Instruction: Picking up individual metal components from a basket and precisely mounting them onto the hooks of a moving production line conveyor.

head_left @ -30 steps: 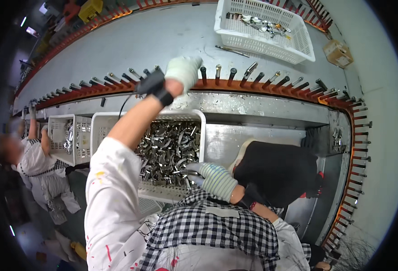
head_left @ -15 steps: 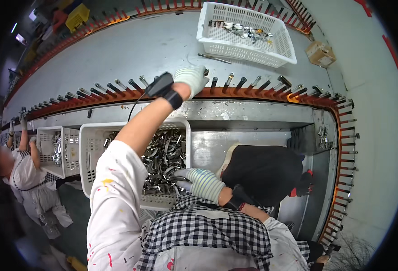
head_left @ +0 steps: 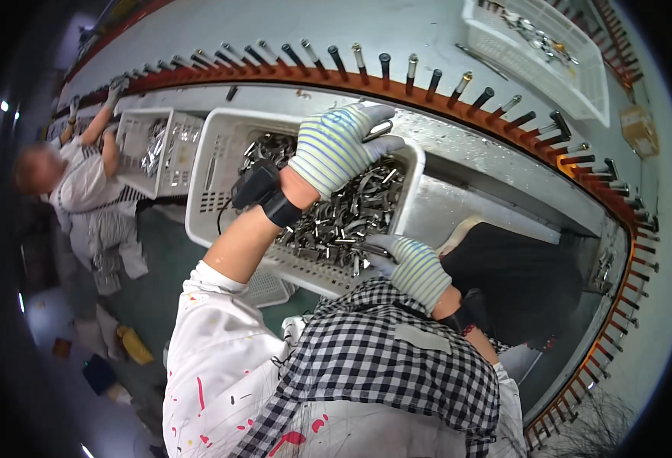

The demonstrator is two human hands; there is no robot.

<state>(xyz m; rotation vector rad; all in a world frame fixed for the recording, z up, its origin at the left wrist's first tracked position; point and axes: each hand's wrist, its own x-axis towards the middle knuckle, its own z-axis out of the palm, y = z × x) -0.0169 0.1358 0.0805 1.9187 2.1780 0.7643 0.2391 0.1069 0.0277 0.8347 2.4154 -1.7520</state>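
Note:
My left hand (head_left: 340, 145), in a striped knit glove, is above the far right part of a white plastic basket (head_left: 408, 200). A small shiny metal part (head_left: 378, 131) is pinched between its thumb and fingers. Many curved, dark silvery metal pieces (head_left: 343, 217) lie heaped in the basket. Closer to my body, at the basket's near right edge, my right hand (head_left: 416, 269) wears the same kind of glove. Its fingers are closed on another metal piece (head_left: 368, 248), only partly showing.
Beyond the basket runs a curved orange rail (head_left: 443, 103) of upright pegs. A second white basket (head_left: 534, 65) with metal parts and a thin rod (head_left: 481, 62) lie behind it. Black cloth (head_left: 511, 282) is at my right. Another person (head_left: 84, 183) works at far left beside white baskets.
My left hand has come back from the pegged rail to above the basket, with a metal part in it. My right hand stays low by the basket's edge. The whole view has swung and tilted.

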